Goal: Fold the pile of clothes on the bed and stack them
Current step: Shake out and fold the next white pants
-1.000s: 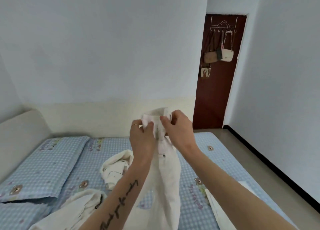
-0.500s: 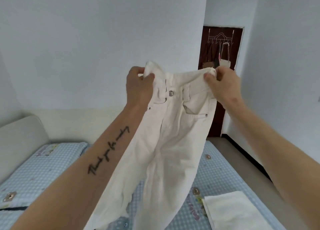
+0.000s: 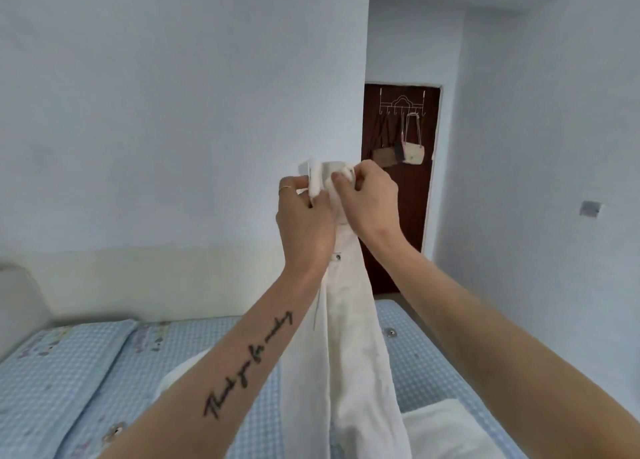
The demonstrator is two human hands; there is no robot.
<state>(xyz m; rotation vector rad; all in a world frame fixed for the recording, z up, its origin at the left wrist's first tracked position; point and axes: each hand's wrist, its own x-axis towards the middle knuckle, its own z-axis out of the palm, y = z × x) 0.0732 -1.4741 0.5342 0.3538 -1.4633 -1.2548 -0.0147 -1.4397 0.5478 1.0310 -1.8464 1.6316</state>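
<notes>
White trousers [image 3: 349, 351] hang in front of me above the bed [image 3: 104, 372], folded lengthwise with the waistband bunched at the top. My left hand [image 3: 304, 223] and my right hand [image 3: 367, 202] are side by side, touching, and both pinch the waistband. A folded white garment [image 3: 440, 431] lies on the bed at the lower right. Another white garment [image 3: 180, 372] shows partly behind my left forearm.
A blue checked pillow [image 3: 59, 358] lies at the left of the bed, next to a cream headboard [image 3: 17, 306]. A dark door [image 3: 398, 237] with bags [image 3: 398, 152] on a hook rack stands behind the trousers. Floor runs along the bed's right side.
Half a second ago my hands held the waistband spread wide and high. They have come together and lowered, so the trousers hang doubled lengthwise.
</notes>
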